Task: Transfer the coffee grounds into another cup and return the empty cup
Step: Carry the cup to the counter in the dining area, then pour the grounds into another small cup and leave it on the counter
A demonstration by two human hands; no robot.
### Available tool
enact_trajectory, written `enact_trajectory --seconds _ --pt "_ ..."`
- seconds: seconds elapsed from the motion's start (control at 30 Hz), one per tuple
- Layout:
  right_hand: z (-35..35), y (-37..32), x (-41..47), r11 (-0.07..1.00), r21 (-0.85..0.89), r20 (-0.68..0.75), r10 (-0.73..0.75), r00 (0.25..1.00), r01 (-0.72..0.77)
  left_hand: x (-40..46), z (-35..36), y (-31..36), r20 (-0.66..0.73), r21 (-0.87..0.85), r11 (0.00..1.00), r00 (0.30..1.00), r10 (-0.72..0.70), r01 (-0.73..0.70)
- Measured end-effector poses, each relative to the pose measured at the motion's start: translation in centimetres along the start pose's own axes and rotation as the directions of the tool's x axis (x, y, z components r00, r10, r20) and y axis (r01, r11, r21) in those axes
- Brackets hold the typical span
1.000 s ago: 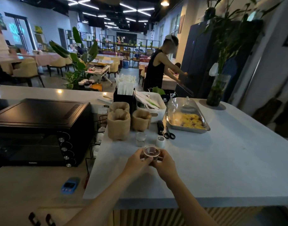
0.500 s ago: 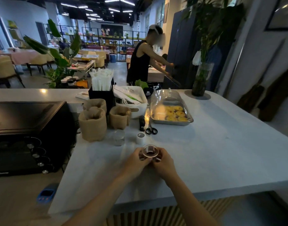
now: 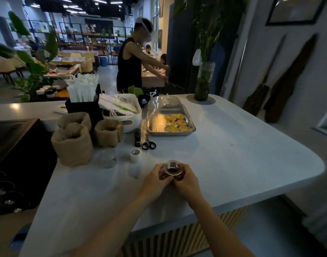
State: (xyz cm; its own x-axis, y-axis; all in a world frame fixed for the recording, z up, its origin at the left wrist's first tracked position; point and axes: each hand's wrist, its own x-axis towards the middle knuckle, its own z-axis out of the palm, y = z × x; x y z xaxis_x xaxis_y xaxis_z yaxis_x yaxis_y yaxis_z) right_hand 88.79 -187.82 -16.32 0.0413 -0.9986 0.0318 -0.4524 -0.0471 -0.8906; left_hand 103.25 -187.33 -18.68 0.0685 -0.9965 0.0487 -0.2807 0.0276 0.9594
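A small clear cup (image 3: 173, 167) with dark coffee grounds in its bottom stands upright on the pale counter (image 3: 242, 154). My left hand (image 3: 156, 179) wraps its left side and my right hand (image 3: 186, 180) its right side, both closed around it. Behind and to the left stands another clear cup (image 3: 108, 158), which looks empty. A small white cup (image 3: 135, 156) stands between the two, with a blurred pale cup shape (image 3: 134, 168) just in front of it.
Burlap-wrapped pots (image 3: 73, 143) and a black oven (image 3: 14, 160) fill the left. Scissors (image 3: 148, 144), a dark bottle (image 3: 138, 137), a white basket (image 3: 125, 115) and a lidded steel tray of tarts (image 3: 171, 120) lie behind. A vase (image 3: 203, 80) stands at the far corner. A person (image 3: 130, 58) works beyond.
Both hands stay closed around the cup of grounds. The view has swung to the right, so the oven and pots sit further left in frame.
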Motion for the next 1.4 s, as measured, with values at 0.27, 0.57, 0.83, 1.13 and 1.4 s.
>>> enact_trajectory --seconds 0.27,0.57,0.83,1.13,1.4 --pt "-1.0 -1.0 0.0 0.991 0.110 -0.083 0.081 0.993 -0.072 -0.6 -1.6 -0.7 0.011 0.054 0.998 0.999 -0.044 0.043" --pt "0.7 -7.2 1.7 0.968 0.024 -0.371 -0.223 0.902 0.249 -0.1 -7.8 0.0 -0.287 0.127 0.991 0.958 -0.001 0.039" --pt "8.8 -10.7 2.5 0.953 0.082 -0.114 -0.281 0.953 0.291 -0.7 -13.7 -0.1 -0.510 0.127 0.987 0.860 -0.019 0.097" --pt "16.0 -10.9 3.5 0.974 0.011 0.184 -0.225 0.957 0.227 -0.3 -18.4 -4.6 -0.616 0.143 0.961 0.781 -0.099 0.235" --pt "19.5 -10.6 5.9 0.971 -0.074 0.334 -0.189 0.923 0.226 2.0 -18.4 -6.4 -0.476 0.186 0.957 0.872 -0.110 0.223"
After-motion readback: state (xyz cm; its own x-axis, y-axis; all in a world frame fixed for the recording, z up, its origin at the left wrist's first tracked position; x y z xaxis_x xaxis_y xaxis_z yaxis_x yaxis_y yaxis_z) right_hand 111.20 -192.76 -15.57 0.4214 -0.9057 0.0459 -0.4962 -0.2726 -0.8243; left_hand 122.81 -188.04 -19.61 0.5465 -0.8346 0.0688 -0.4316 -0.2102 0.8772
